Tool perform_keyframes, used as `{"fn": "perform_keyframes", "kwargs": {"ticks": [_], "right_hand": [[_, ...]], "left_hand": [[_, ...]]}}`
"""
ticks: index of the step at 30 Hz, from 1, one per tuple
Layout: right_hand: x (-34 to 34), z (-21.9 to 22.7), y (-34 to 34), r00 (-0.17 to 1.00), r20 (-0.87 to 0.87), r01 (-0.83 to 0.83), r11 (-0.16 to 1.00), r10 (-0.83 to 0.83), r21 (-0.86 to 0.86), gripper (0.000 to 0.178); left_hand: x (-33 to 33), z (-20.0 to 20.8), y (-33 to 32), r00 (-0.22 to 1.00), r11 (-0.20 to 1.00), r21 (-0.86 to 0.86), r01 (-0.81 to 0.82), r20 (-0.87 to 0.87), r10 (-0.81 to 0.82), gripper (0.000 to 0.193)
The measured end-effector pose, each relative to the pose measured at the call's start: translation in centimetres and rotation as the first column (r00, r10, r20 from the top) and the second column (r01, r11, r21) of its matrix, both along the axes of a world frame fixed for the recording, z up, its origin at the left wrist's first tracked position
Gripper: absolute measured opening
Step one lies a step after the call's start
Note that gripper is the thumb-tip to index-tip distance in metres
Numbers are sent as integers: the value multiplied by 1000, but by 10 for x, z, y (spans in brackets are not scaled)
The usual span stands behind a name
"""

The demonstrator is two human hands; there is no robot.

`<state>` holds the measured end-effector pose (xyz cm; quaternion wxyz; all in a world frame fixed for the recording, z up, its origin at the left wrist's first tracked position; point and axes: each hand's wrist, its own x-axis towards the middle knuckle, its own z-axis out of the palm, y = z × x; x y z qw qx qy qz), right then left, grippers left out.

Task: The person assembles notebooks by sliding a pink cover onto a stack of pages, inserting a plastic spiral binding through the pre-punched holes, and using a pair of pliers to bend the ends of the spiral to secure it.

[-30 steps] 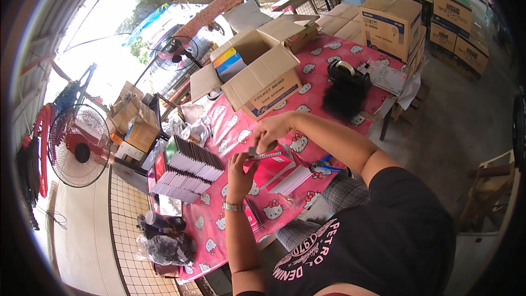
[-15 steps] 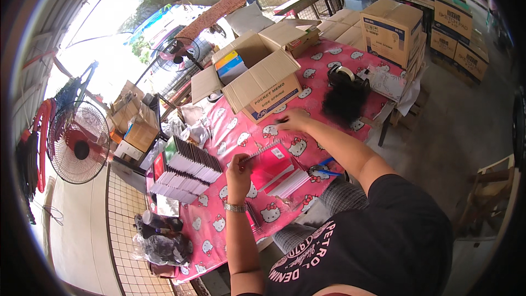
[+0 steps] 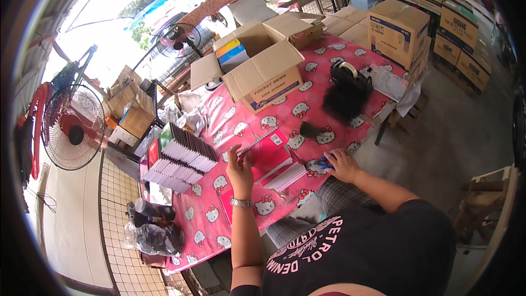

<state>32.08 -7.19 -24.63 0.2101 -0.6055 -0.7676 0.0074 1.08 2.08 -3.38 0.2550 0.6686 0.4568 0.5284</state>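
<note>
Outdoor work area under bright daylight; pink cartoon-print tablecloth covers a long table running from lower left to upper right of the frame. Left hand, wristwatch on the wrist, sits at frame centre with fingers pinched narrow on the near end of a thin spiral binding wire, which slants up and to the right across the cloth. Right hand, right of centre, is curled down over a blue-handled tool at the table's near edge; whether the fingers actually grip it cannot be told. Between the hands lies a red-covered notebook on a white paper block. Left of the left hand, a slanted row of stacked notebooks. Open cardboard box stands upper centre, coloured pads inside. Black bag with a tape roll on top sits further right. Red standing fan at far left; sealed cartons stacked upper right.
</note>
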Motion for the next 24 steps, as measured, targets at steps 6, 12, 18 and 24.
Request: {"fn": "perform_keyframes", "kwargs": {"ticks": [6,12,18,24], "right_hand": [[-34,62,22,731,-682,162,978,-32,128,65],[-81,177,7,541,-766,-122,933,348,338,67],[-117,214,22,673,-591,-217,883,444,416,61],[-126,220,29,804,-433,-229,884,408,407,58]], "left_hand": [[-17,-12,2,994,988,-157,-2,110,19,18],[-11,-10,-2,992,995,-97,20,124,-7,20],[3,-5,-11,978,997,-62,46,207,-32,19],[-7,-14,-14,944,985,-132,111,324,-63,11]]}}
